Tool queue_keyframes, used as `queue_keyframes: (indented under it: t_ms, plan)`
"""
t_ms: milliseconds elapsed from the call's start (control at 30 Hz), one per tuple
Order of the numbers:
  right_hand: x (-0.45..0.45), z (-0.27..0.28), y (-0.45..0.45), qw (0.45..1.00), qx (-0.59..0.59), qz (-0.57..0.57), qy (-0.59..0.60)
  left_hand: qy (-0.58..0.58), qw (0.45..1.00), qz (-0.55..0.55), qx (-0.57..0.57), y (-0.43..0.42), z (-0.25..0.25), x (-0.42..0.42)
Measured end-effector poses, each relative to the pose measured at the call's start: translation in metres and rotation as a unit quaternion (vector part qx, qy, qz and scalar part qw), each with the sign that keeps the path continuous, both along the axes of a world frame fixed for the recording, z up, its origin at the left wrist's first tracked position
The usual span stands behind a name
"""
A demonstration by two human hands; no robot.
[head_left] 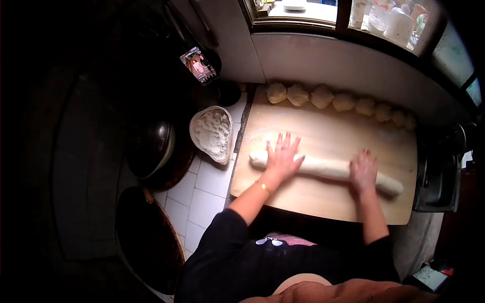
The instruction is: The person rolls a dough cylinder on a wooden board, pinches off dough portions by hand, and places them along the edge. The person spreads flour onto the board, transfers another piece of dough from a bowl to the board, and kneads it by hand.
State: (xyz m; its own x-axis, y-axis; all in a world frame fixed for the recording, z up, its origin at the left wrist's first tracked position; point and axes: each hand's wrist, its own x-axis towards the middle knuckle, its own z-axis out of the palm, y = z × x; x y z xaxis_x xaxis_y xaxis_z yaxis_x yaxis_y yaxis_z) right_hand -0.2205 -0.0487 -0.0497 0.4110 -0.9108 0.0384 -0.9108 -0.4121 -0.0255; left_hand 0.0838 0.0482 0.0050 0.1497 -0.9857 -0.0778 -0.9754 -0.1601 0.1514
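A long, thick roll of pale dough (323, 168) lies across a wooden board (303, 199). My left hand (284, 157) rests on the roll toward its left end, fingers spread and pointing away from me. On its right part lies my right hand (364, 170), palm down with the fingers stretched out and slightly blurred. Neither hand grips anything. Along the far edge of the board sits a row of several round dough pieces (322, 97).
Left of the board, a bowl of flour (212, 132) stands on white tiles (206, 179). Beyond it a lit phone (199, 65) is propped up. A dark lidded pot (150, 146) and a large round dark pan (149, 242) are farther left. A dark metal basin (439, 189) adjoins the board's right side.
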Motion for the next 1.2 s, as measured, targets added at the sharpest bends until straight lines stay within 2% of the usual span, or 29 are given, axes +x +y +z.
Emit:
queue_keyframes:
  t_ms: [33,100,167,200,267,333,367,433,467,567,667,700,733,867,967,1000,1067,1100,1167,1200]
  plan:
    - [0.014,0.014,-0.026,0.998,0.007,-0.034,0.048,0.044,0.997,0.027,0.053,-0.023,0.015,0.008]
    - [0.028,0.039,-0.054,0.995,-0.015,-0.066,-0.067,0.037,0.998,0.058,0.007,-0.052,-0.005,0.024]
    - [0.020,0.009,-0.079,0.998,-0.002,-0.035,0.054,-0.014,0.997,0.069,-0.028,-0.060,-0.014,0.031]
    - [0.014,0.010,-0.068,0.998,-0.002,-0.011,0.063,-0.017,0.997,0.068,-0.027,-0.056,-0.016,0.031]
    - [0.018,0.029,-0.025,0.996,0.005,0.034,0.082,0.002,0.997,0.041,0.071,-0.033,0.006,0.022]
    - [0.009,0.058,0.024,0.992,0.099,0.030,0.070,0.027,0.999,-0.018,0.024,0.012,0.004,0.025]
    - [-0.011,0.044,0.055,0.998,0.029,0.061,0.004,0.025,0.998,-0.054,-0.028,0.037,-0.003,0.026]
    - [-0.020,0.057,0.109,0.998,0.039,0.042,-0.030,0.057,0.991,-0.106,-0.057,0.089,-0.005,0.027]
    - [-0.025,0.055,0.131,0.998,0.034,0.039,-0.034,0.068,0.993,-0.092,-0.011,0.110,-0.004,0.024]
    - [-0.042,0.034,0.168,0.997,0.034,0.051,-0.055,0.034,0.989,-0.137,-0.037,0.145,-0.028,0.035]
    - [-0.027,0.029,0.128,0.999,0.033,0.009,-0.021,0.004,0.992,-0.120,-0.030,0.117,-0.036,0.042]
    - [-0.019,0.030,0.104,0.999,-0.013,0.009,-0.028,-0.022,0.995,-0.094,0.010,0.090,-0.032,0.044]
    - [-0.006,0.043,0.076,0.999,0.008,-0.026,0.032,-0.048,0.995,-0.069,0.047,0.061,-0.023,0.046]
    - [0.009,0.018,-0.036,0.994,-0.073,-0.079,0.004,0.054,0.998,0.023,0.007,-0.041,-0.020,0.067]
    - [0.014,0.008,-0.072,0.992,-0.095,-0.085,0.015,0.008,0.997,0.075,-0.021,-0.077,-0.024,0.072]
    - [0.015,0.006,-0.072,0.992,-0.091,-0.086,0.030,0.003,0.998,0.055,0.009,-0.073,-0.019,0.069]
    - [0.010,0.018,-0.041,0.999,0.003,-0.033,0.038,-0.004,0.997,0.015,0.070,-0.054,-0.003,0.057]
    - [0.007,0.026,-0.019,0.998,0.048,-0.005,0.042,-0.019,0.996,-0.044,0.069,-0.034,-0.008,0.058]
    - [-0.015,0.029,0.041,0.995,-0.026,0.073,-0.070,-0.043,0.990,-0.130,-0.042,0.023,-0.029,0.061]
    - [-0.020,0.036,0.069,0.992,-0.014,0.070,-0.106,0.005,0.989,-0.143,-0.034,0.048,-0.019,0.058]
